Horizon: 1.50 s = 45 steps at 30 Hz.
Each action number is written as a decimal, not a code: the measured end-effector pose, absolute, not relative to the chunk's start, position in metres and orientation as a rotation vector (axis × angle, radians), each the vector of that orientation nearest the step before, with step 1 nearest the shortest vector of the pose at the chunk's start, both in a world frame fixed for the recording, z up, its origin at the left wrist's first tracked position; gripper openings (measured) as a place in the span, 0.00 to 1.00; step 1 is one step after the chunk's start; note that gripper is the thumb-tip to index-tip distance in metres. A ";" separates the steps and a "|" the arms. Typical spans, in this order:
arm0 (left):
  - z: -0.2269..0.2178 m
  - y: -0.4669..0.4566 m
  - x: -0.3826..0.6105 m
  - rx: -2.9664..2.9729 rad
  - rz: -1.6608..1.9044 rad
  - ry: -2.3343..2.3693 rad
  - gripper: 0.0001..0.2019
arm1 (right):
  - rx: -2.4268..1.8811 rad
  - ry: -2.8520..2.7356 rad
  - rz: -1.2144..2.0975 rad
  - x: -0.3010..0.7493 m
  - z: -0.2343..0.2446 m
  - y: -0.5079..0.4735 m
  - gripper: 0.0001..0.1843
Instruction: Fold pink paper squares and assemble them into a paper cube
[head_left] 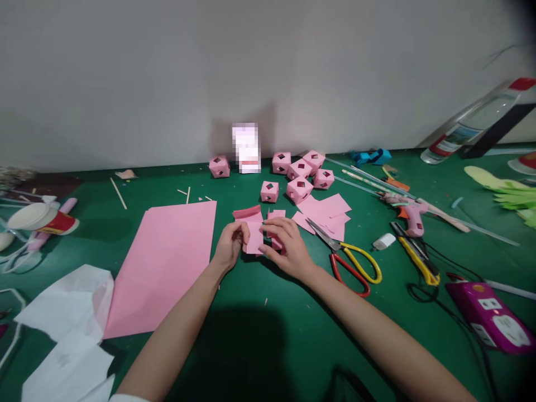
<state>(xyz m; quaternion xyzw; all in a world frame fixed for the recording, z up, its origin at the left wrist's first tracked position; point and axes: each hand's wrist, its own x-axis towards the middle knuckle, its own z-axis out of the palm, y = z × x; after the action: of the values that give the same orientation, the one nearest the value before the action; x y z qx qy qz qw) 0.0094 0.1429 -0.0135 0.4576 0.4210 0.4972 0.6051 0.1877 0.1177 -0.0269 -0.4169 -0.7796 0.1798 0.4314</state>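
Observation:
My left hand and my right hand meet at the middle of the green table, both closed on a small pink paper piece held between them. A curled pink strip lies just behind it. Several folded pink paper cubes with small square windows stand behind the hands, one apart at the left. Cut pink squares lie right of the hands.
A large pink sheet lies at the left, white paper beyond it. Red-and-yellow scissors, a glue gun, a yellow cutter, a power strip, a plastic bottle and green paper shapes lie at the right. A tape roll lies far left.

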 end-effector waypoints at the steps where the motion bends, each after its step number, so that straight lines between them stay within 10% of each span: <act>1: -0.014 0.142 0.009 1.063 1.134 0.972 0.25 | -1.046 -1.942 0.445 0.188 -0.027 0.118 0.20; 45: -0.023 0.141 0.009 1.161 1.096 0.989 0.18 | -1.094 -1.969 0.375 0.187 -0.031 0.118 0.17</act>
<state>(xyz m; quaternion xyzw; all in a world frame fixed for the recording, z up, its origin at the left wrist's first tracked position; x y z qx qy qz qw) 0.0088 0.1409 -0.0229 0.4987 0.4249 0.4711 0.5906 0.1868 0.1181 -0.0313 -0.4356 -0.7842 0.1494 0.4159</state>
